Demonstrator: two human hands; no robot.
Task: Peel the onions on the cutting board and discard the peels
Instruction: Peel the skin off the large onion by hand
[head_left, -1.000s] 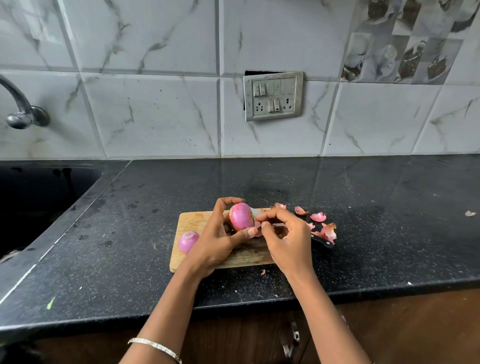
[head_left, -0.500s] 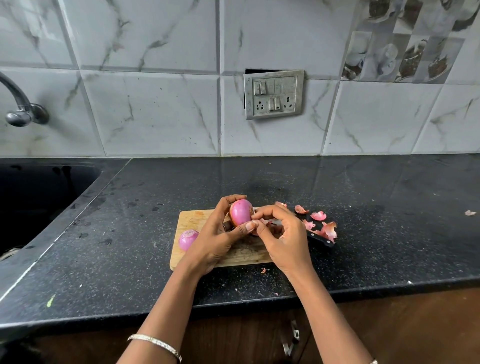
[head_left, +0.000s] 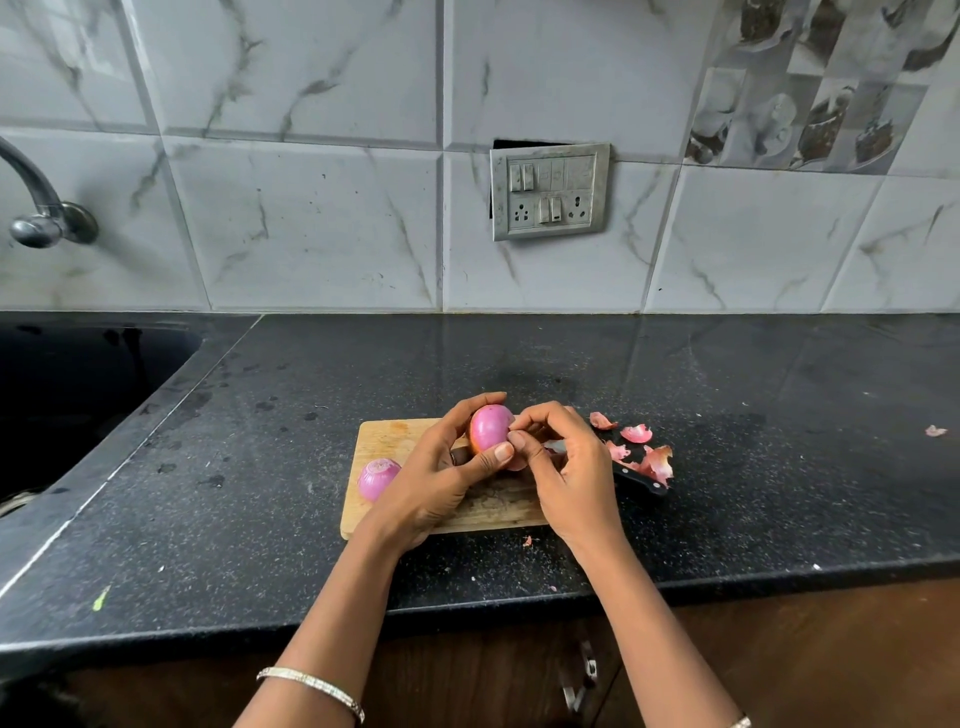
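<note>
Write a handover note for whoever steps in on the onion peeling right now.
Left hand: grip shut on the onion, held above the board.
Right hand: fingertips pinching at the onion's right side, apparently on a bit of skin.
Second onion: lies on the board's left end, looks peeled.
Peels: loose on the counter right of the board, over a knife; small bits near the front edge and far right.
Done: one onion, most of the held one.
Left: finish the held onion, gather and discard all peels.

Open counter (head_left: 571, 364) behind the cutting board (head_left: 395, 436), peels (head_left: 644, 452) and knife (head_left: 636, 480) crowding its right, sink (head_left: 78, 395) far left
</note>
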